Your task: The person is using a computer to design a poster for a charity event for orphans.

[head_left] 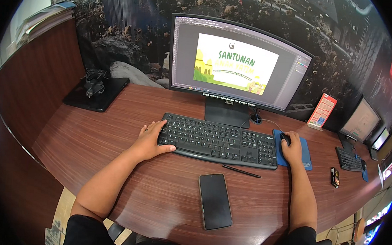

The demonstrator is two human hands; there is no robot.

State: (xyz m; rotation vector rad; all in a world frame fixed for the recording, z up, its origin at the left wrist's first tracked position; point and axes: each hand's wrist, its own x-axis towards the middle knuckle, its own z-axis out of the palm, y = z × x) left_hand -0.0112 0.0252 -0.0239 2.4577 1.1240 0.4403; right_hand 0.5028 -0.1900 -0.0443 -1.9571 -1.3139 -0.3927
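Observation:
My left hand (152, 142) lies on the left end of a black keyboard (213, 139), fingers apart and thumb along its lower edge. My right hand (291, 151) is curled over a black computer mouse (284, 138) on a blue mouse pad (304, 158). Behind the keyboard stands a monitor (186, 54) showing a design program with a green, yellow and white layout. A black stylus or pen (241, 171) lies below the keyboard, and a dark phone (214, 201) lies between my forearms.
Wooden desk (147, 187) with side partition (29, 67) and stacked papers (40, 21). A black flat device with cables (94, 94) sits left. At right: red-white card (322, 111), small dark pack (335, 177), second monitor (360, 120) and keyboard (348, 159). A dark mural wall (130, 28) stands behind.

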